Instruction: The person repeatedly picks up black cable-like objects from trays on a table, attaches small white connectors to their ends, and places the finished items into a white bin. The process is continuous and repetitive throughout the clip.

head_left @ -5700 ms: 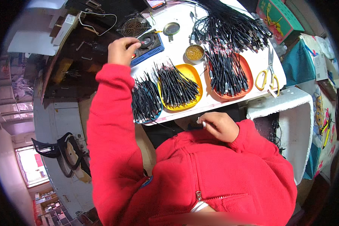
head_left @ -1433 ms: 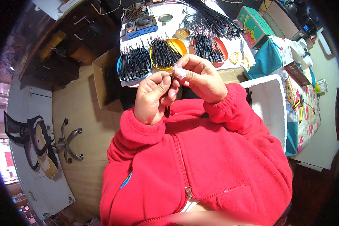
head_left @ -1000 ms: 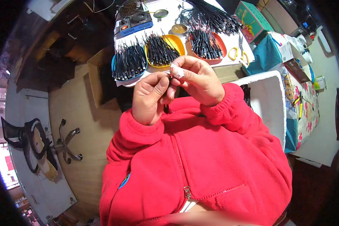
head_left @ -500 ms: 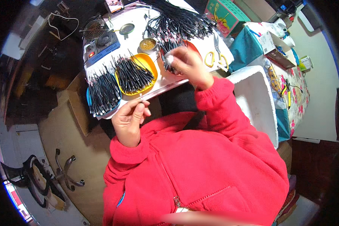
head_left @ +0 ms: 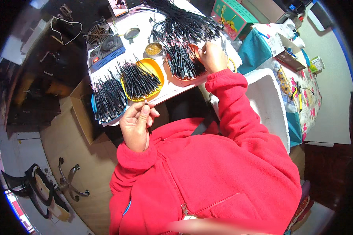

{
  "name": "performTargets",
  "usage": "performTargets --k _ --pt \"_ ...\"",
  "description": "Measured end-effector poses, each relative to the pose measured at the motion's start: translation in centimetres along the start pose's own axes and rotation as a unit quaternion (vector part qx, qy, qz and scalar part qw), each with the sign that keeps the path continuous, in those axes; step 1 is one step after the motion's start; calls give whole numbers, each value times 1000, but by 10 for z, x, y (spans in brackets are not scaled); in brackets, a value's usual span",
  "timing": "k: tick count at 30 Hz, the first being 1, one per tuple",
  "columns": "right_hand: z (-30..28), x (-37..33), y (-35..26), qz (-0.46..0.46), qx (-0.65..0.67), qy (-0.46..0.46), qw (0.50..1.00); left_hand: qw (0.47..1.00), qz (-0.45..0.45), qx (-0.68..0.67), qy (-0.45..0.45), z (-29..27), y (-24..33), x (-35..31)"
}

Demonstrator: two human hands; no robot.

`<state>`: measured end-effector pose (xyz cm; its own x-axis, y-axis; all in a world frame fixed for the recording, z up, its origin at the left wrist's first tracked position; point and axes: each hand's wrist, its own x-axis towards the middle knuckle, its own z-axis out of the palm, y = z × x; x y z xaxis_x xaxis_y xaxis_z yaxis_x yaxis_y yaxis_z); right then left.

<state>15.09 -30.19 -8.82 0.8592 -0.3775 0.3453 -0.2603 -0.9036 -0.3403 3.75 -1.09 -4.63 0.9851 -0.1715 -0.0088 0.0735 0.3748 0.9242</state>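
White table (head_left: 136,50), three trays (head_left: 154,69), cables (head_left: 186,24) (black)

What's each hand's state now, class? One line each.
Left hand: closed, pinching a thin piece.
Right hand: at the red tray; grip cannot be told.

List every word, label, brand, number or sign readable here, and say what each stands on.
No text here is legible.
Green box: markings too small to read.
Open carton: label too small to read.
Small green-and-white box: print too small to read.
Lit screen: too small to read.
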Motion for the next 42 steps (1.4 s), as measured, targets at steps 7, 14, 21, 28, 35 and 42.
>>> performTargets --k 7,14,21,28,35,42 --pt "-16 -22 -2 -18 206 23 978 995 -6 -91 34 11 0 -2" --pt "-56 -78 -52 -20 597 -164 785 990 13 -138 30 24 2 6" --pt "-90 -162 -103 -155 500 -168 835 979 87 -184 10 32 13 -6" --pt "-108 -147 -100 -126 659 -301 677 986 155 -43 40 29 24 -30" --pt "-123 -121 -97 -147 628 -344 683 991 128 13 25 33 27 -41" --pt "-117 -123 -97 -177 592 -297 728 996 85 18 2 30 32 -41"
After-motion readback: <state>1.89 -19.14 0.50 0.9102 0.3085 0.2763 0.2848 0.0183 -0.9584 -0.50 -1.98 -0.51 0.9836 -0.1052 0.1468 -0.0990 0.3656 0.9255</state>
